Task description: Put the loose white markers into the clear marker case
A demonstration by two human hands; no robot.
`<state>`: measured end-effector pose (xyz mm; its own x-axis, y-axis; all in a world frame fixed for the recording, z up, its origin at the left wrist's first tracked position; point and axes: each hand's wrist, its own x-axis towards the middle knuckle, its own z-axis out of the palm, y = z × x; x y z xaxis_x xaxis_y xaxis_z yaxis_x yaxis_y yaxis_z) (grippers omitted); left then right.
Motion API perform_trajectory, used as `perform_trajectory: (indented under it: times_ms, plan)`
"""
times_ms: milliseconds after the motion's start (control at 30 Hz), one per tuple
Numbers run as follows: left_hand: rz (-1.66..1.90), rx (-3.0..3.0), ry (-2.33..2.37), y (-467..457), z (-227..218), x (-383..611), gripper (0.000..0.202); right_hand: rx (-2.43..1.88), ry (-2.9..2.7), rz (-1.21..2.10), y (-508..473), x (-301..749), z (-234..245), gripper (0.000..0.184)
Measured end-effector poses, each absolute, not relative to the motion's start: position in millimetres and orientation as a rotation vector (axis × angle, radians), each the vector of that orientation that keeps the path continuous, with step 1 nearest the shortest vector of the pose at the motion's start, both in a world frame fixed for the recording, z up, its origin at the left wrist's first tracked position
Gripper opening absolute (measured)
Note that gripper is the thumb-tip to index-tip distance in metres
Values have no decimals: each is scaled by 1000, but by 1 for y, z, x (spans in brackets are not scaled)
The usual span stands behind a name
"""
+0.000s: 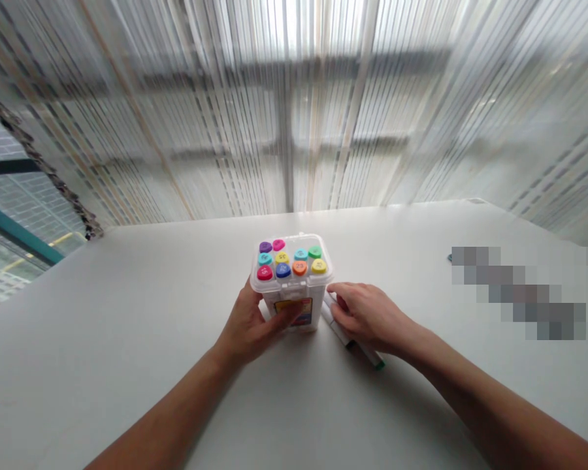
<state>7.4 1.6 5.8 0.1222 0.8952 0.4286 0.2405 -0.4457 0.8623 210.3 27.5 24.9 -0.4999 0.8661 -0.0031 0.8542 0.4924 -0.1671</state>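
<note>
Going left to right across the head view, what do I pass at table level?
Window onto buildings → left hand → clear plastic marker tub with coloured caps → right hand

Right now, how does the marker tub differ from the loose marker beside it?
The clear plastic tub stands upright; the loose marker lies flat on the white table. The tub is far bulkier. The tub shows many coloured caps on top; the marker shows one green end. The left hand grips the tub; the right hand lies against the marker. Both rest on it.
</note>
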Motion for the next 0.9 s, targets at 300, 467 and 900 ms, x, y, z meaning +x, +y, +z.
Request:
perform_trajectory:
  times_ms: [300,467,900]
  plan:
    - [1340,1788,1106,1,6,8,40,-1525,-2654,205,28,210,26,11]
    - [1329,1780,1062,0,9,9,43,-1548,-2665,205,27,209,28,12]
    - [1342,1800,1077,1,9,9,41,-1547,-2659,208,27,208,29,12]
